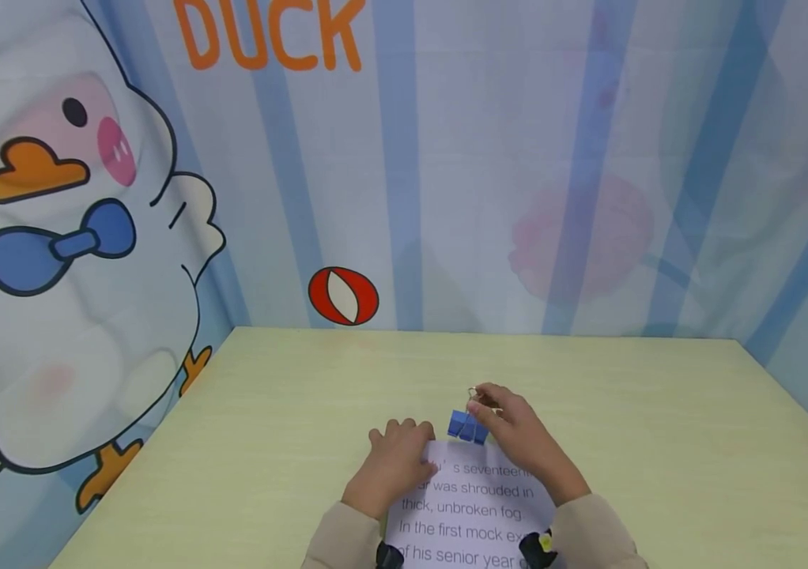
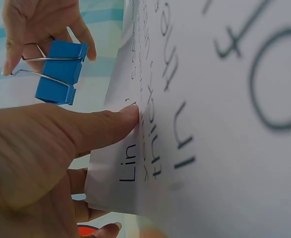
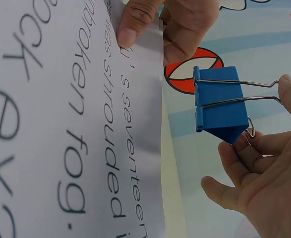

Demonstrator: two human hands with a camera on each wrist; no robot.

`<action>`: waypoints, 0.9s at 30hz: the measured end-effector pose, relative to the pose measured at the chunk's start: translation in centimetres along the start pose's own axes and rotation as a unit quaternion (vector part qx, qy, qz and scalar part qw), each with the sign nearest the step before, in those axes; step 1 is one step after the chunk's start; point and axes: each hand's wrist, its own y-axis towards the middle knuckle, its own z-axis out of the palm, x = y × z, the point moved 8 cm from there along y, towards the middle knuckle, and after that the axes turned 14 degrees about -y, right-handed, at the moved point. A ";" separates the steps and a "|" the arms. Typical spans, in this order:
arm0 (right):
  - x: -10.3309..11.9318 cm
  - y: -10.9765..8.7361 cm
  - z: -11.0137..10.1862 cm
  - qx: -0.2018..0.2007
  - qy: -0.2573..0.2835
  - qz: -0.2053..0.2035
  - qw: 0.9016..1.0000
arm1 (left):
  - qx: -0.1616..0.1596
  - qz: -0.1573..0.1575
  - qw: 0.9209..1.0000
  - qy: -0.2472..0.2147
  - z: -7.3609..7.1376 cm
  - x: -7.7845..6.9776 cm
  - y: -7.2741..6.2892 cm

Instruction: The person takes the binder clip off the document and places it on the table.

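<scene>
A striped backdrop point(image 1: 461, 158) reading "DUCK" stands beyond a pale table point(image 1: 269, 442). At the table's near side, printed paper point(image 1: 471, 520) reads "thick, unbroken fog". The left hand point(image 1: 395, 466) pinches its far left corner, covering some lettering; the right hand point(image 1: 518, 431) pinches the wire handles of a blue binder clip point(image 1: 466, 427), just beyond the paper's far edge.

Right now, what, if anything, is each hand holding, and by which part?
Right hand: blue binder clip, by its wire handles. Left hand: printed paper, near its top-left corner.
</scene>
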 end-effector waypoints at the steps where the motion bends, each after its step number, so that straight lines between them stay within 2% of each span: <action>1: -0.1 0.0 0.1 0.004 0.007 0.003 1.000 | 0.000 0.000 1.000 0.000 0.0 0.0 0.0; 11: -0.7 -0.4 0.6 0.027 0.034 0.055 0.998 | -0.003 0.008 1.000 0.004 0.0 -0.4 0.0; 19: -0.7 -0.3 0.8 0.042 0.052 0.058 0.996 | 0.001 0.006 1.000 -0.002 0.2 -0.3 0.0; 27: -0.9 -0.4 0.3 0.028 0.053 0.065 0.996 | 0.009 0.005 1.000 -0.008 0.3 -0.2 0.0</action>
